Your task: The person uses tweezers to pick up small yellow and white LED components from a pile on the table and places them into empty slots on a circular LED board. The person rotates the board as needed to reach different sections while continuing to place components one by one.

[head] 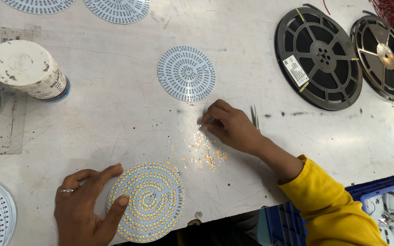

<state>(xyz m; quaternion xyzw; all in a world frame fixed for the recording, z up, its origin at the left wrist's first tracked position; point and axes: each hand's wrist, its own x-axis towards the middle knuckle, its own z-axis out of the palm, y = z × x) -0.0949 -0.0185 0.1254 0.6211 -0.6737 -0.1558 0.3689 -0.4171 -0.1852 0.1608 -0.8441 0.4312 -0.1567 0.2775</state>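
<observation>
The worktop [115, 109] is a scuffed, pale grey sheet. At its near edge lies a round board [146, 201] packed with yellow chips; loose yellow chips [204, 150] are scattered just beyond it. A bare round board [186, 73] lies at mid-worktop, and two more touch the far edge. A white jar [26, 69] stands toward the left edge. Two black reels [319, 57] lie at the far right corner, tweezers [254, 117] nearer the middle.

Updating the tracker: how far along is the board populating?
Done: the board under the left hand looks fully covered in yellow chips. In hand: the right hand pinches at the loose chips, tweezers beside it. Left: the bare board has empty pads.
</observation>
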